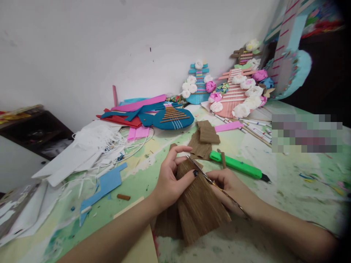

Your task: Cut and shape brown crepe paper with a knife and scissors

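Observation:
My left hand (pixel 174 175) pinches a piece of brown crepe paper (pixel 201 208), its dark-nailed thumb lying on top. The paper fans out toward me in loose folds. My right hand (pixel 229 184) is closed on a pair of scissors (pixel 211 180), whose blades point up and left along the paper's upper right edge. Whether the blades are apart is hard to make out. Just beyond my hands lie more brown crepe paper pieces (pixel 207 133). A green utility knife (pixel 236 165) rests beside my right hand, its dark tip toward the right.
A dark blue paper instrument (pixel 167 118) lies at the back; flower-covered ones (pixel 199 84) lean against the wall. White boards and string (pixel 95 140) are heaped at left near a blue paper scrap (pixel 106 186). Several markers (pixel 255 129) lie at right. Yellowish card (pixel 139 233) is under my left arm.

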Tool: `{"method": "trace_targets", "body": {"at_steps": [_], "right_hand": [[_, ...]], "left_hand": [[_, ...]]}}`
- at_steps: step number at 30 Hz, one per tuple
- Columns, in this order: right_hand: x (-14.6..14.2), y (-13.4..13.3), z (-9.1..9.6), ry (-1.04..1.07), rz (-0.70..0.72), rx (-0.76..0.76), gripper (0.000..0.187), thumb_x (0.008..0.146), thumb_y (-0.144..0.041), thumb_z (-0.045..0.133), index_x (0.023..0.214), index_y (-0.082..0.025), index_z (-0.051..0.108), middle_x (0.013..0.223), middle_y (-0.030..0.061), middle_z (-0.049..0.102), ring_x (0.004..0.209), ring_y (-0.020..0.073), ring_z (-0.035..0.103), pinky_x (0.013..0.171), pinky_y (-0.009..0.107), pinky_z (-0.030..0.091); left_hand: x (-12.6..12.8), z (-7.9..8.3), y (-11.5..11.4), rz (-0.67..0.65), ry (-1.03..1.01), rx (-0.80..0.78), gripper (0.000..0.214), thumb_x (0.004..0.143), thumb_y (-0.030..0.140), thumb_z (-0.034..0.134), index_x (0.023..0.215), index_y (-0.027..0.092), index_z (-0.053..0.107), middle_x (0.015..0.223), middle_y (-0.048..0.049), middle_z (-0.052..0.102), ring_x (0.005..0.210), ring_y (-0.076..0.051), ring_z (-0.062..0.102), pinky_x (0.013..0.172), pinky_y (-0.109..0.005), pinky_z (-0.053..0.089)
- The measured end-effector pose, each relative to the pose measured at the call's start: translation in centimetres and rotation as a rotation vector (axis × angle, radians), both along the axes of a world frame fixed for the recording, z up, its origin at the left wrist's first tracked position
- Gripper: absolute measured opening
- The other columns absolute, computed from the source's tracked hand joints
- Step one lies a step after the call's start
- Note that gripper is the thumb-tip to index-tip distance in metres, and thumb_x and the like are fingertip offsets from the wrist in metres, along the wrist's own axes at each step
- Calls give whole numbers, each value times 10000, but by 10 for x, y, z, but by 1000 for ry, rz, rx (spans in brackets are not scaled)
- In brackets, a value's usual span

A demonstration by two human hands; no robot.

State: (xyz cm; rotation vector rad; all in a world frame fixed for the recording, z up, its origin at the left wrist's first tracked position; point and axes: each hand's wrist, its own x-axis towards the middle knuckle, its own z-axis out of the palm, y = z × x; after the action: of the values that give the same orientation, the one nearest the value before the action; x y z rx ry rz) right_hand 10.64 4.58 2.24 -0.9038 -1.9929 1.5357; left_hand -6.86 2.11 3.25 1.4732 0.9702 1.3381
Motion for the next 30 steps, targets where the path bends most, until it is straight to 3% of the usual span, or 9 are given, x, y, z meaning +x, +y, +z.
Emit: {"method": "trace_targets", "body": {"at_steps": [9, 14, 20, 25, 30], "right_hand": [[0, 1, -5, -74, -32, 0, 427, 754, -517, 623, 559, -159, 497, 553, -24, 355, 523, 92, 325, 426, 199, 226], [-2, 1, -7, -79, -50, -128, 398, 738, -506, 638, 565, -178, 493, 491, -27, 444, 422, 88, 383, 384, 203, 256], [5, 7, 7, -34, -187, -173, 362, 800, -486, 554, 602, -195, 468, 414, -65, 377, 322, 58, 307, 326, 190, 218], [14, 15, 8, 17, -59, -121, 374, 843, -536, 516, 704, -188, 513, 473, -68, 374, 385, 59, 339, 375, 184, 263], [16, 19, 3, 7, 20, -74, 461, 835, -623, 509, 707, -180, 505, 498, -61, 387, 407, 61, 358, 388, 193, 249]], "left_hand": [[0, 0, -1, -21, -20, -19, 434, 782, 227, 669, 1148, 182, 440, 781, -17, 633, 689, -142, 613, 590, -218, 451], [-1, -1, 0, -15, -2, -5, 421, 786, 212, 663, 1147, 187, 448, 754, -1, 637, 632, -111, 582, 544, -187, 422], [-12, 5, 7, 108, -28, 40, 421, 773, 216, 677, 1141, 195, 474, 734, 20, 625, 604, -94, 568, 535, -178, 443], [-28, 10, 18, 235, -13, 132, 436, 747, 219, 710, 1134, 207, 511, 720, 23, 620, 623, -109, 580, 545, -191, 458], [-28, 9, 18, 236, -3, 136, 437, 754, 236, 719, 1140, 217, 515, 728, 16, 624, 628, -117, 576, 542, -199, 454]]}}
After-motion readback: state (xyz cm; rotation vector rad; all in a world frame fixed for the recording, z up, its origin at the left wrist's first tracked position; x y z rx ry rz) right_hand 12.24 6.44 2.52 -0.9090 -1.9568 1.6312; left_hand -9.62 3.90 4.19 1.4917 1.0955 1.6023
